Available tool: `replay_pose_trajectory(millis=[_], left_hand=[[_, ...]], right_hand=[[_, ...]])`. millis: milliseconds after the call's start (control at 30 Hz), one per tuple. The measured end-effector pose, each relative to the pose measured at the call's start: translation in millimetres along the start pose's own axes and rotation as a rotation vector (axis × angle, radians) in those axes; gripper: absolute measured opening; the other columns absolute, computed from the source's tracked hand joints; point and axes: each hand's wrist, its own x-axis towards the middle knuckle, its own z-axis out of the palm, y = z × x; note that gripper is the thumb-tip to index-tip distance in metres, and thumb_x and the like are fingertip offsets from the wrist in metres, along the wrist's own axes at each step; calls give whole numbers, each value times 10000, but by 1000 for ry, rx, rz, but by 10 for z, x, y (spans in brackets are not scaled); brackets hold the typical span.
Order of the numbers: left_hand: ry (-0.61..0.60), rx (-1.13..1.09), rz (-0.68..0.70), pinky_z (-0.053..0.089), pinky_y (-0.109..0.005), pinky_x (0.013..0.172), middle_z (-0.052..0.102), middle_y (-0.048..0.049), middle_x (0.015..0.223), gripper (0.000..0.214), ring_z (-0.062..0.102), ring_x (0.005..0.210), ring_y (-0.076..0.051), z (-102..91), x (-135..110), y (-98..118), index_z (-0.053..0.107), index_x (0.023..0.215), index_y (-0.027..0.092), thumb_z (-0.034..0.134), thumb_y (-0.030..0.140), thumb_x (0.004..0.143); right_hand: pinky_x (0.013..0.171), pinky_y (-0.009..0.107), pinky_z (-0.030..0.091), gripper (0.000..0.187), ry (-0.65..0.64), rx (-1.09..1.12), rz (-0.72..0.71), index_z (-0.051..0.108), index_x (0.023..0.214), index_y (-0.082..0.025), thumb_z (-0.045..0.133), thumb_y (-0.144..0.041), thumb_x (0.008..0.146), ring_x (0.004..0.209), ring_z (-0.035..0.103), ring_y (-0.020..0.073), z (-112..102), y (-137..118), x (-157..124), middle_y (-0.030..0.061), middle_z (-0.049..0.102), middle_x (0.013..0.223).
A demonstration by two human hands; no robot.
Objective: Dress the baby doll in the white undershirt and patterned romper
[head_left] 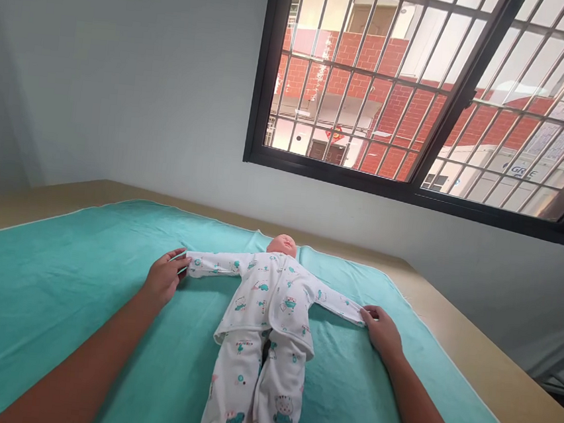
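A baby doll (283, 245) lies face up in the middle of the head view, its arms spread to the sides. It wears a white long-sleeved top (261, 296) with small teal animal prints and matching trousers (238, 383), which run off the bottom edge. My left hand (166, 275) pinches the end of the sleeve on the left, fingers closed on the cuff. On the other side my right hand (381, 329) grips the opposite sleeve's cuff between thumb and fingers. Both sleeves are stretched outward, and the doll's hands are hidden.
A teal blanket (79, 298) is spread under the doll on a tan tabletop (491, 348). Behind the table rises a pale wall (125, 77) with a dark-framed, barred window (332, 180). Dark items (562, 385) stand at the far right edge.
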Motion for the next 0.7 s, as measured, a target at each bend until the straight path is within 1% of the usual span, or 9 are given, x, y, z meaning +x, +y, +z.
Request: replay_pose_trajectory(millis=[100,267,400,533,600,667,700], left_hand=[[31,-24,9,544,-238,698,693,-46,951,501,683,806,-140,-52,48,-8,556,1157,168,635,-38,708],[71,34,41,540,-254,791,699,-63,1041,536,675,879,-142,-108,82,-30,539,1141,163,592,-106,680],[98,161,123,540,-269,794,686,-75,1081,529,669,910,-162,-108,60,-27,526,1141,163,611,-60,670],[115,379,228,536,-328,811,654,-86,1116,468,650,992,-232,-82,-30,-36,567,1049,173,621,-7,620],[100,506,299,498,-389,908,634,-89,1132,429,600,1095,-281,-35,-97,-32,598,978,182,605,-5,592],[65,612,388,399,-431,1043,616,-88,1156,386,513,1211,-308,53,-181,-18,620,924,192,590,-1,590],[40,652,435,342,-434,1093,606,-85,1178,370,472,1252,-307,114,-233,-7,626,915,197,583,5,602]], right_hand=[[743,340,461,427,76,46,-5,678,1009,-174,489,-479,777,852,648,242,30,91,1,95,714,963],[719,332,460,414,135,81,-8,681,973,-166,496,-471,763,816,637,237,73,115,26,102,711,951],[741,332,455,385,169,73,-9,679,953,-172,496,-457,770,823,626,234,76,82,-5,95,704,928],[755,338,448,365,197,50,-19,673,964,-180,503,-443,777,804,613,229,54,36,-70,84,688,910],[781,351,440,365,235,30,-25,665,991,-180,509,-436,782,828,600,232,26,-44,-113,98,670,975],[793,356,433,358,280,15,-54,658,996,-185,520,-446,795,845,586,232,-12,-204,-191,109,648,1035],[784,350,434,347,278,23,-94,656,984,-189,520,-458,811,837,582,225,-30,-317,-254,105,646,1032]])
